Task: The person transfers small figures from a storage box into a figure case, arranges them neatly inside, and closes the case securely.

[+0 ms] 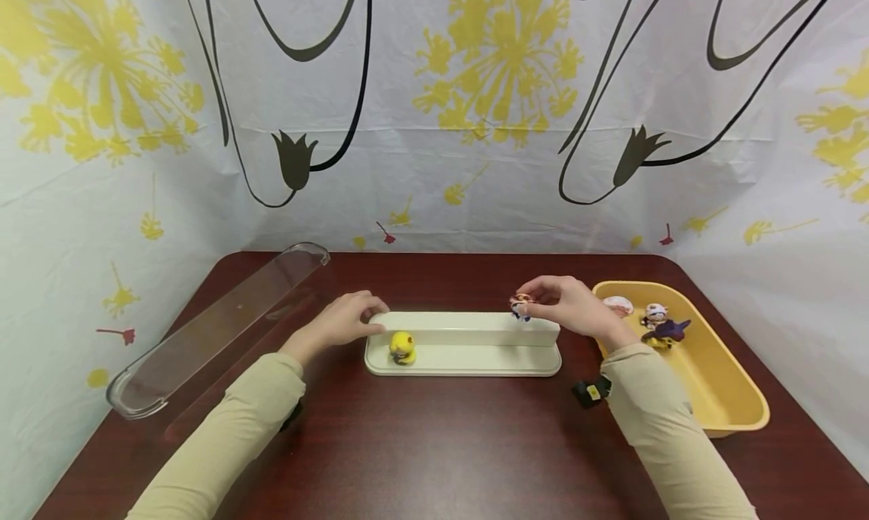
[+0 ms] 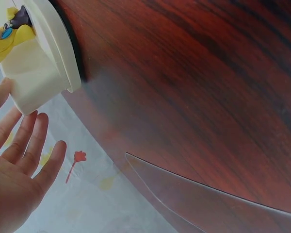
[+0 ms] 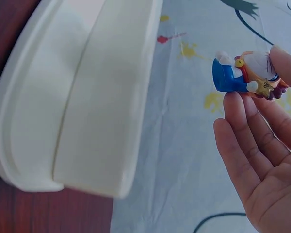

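A cream two-step display stand [image 1: 475,360] lies on the table in front of me. At its left end my left hand [image 1: 346,320] holds the raised step, thumb at the front and fingertips behind; in the left wrist view the fingers [image 2: 41,128] look fairly straight. A yellow figurine [image 1: 402,348] stands on the lower step near that hand. My right hand [image 1: 570,307] pinches a small figurine [image 3: 245,73] between thumb and fingertips, over the stand's right end. This figurine has a blue base, a white head and a gold star; the wrist view shows it lying sideways.
To the right is a yellow tray [image 1: 736,384] with several figurines [image 1: 655,315] at its far end. A long clear plastic cover [image 1: 224,324] lies at the left of the dark red wooden table [image 1: 434,444]. Patterned white sheeting [image 1: 475,210] hangs behind and at both sides.
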A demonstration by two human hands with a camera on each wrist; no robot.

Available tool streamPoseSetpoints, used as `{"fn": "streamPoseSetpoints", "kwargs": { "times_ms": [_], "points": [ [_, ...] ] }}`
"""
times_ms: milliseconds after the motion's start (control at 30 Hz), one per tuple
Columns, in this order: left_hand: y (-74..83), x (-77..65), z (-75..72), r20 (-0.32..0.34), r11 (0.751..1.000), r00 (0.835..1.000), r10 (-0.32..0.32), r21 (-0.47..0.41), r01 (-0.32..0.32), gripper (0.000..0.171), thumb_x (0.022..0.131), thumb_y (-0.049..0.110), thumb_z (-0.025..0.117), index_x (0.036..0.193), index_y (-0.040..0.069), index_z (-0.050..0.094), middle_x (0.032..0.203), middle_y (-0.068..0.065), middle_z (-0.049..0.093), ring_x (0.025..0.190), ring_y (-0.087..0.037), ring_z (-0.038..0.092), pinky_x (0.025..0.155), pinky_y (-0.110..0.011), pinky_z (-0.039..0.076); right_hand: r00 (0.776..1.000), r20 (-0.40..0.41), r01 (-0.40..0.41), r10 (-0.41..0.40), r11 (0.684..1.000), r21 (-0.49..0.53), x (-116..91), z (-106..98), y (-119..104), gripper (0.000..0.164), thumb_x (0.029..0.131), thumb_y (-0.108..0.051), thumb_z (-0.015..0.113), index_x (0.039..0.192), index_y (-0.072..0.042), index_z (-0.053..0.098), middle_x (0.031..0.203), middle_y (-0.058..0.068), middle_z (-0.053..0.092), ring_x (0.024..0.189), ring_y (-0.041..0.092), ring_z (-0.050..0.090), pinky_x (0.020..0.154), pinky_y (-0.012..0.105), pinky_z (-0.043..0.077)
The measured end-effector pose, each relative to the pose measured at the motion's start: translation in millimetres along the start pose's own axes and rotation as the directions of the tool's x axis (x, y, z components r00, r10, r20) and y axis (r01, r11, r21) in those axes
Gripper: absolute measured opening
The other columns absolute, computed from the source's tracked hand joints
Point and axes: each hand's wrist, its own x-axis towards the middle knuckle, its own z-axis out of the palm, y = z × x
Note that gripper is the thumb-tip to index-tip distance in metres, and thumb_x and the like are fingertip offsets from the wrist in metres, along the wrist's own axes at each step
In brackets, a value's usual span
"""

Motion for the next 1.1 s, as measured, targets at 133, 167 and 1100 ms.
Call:
{"fn": "streamPoseSetpoints", "kwargs": {
  "times_ms": [133, 167, 1100],
  "points": [
    [0.0, 0.1, 0.0, 0.001, 1.000, 1.000, -0.001, -0.002, 0.001, 0.029, 0.078, 0.028, 0.068, 0.101, 0.011, 0.063, 0.086, 0.002, 0.054, 0.080, -0.013, 0.051, 0.068, -0.031, 0.042, 1.000, 0.003, 0.017, -0.017, 1.000, 0.011, 2, 10, -10, 0.024, 0.079, -0.020, 0.067, 0.099, -0.006, 0.064, 0.084, 0.001, 0.062, 0.073, 0.015, 0.058, 0.065, 0.030, 0.044],
    [0.0, 0.1, 0.0, 0.001, 1.000, 1.000, -0.001, -0.002, 0.001, 0.029, 0.078, 0.028, 0.068, 0.101, 0.011, 0.063, 0.086, 0.002, 0.054, 0.080, -0.013, 0.052, 0.068, -0.031, 0.042, 1.000, 0.006, 0.022, -0.022, 1.000, 0.019, 2, 12, -15, 0.024, 0.079, -0.018, 0.067, 0.099, -0.005, 0.063, 0.084, 0.002, 0.062, 0.073, 0.017, 0.059, 0.065, 0.030, 0.044],
    [0.8, -0.9, 0.0, -0.026, 1.000, 0.999, 0.030, -0.001, -0.030, 0.028, 0.076, 0.026, 0.070, 0.098, 0.010, 0.064, 0.083, 0.003, 0.054, 0.077, -0.013, 0.052, 0.067, -0.030, 0.042, 0.989, 0.081, 0.114, -0.124, 0.986, 0.118, 23, 84, -18, 0.021, 0.076, -0.018, 0.070, 0.095, -0.011, 0.063, 0.083, -0.004, 0.062, 0.076, 0.010, 0.057, 0.070, 0.027, 0.046]
  ]
}}
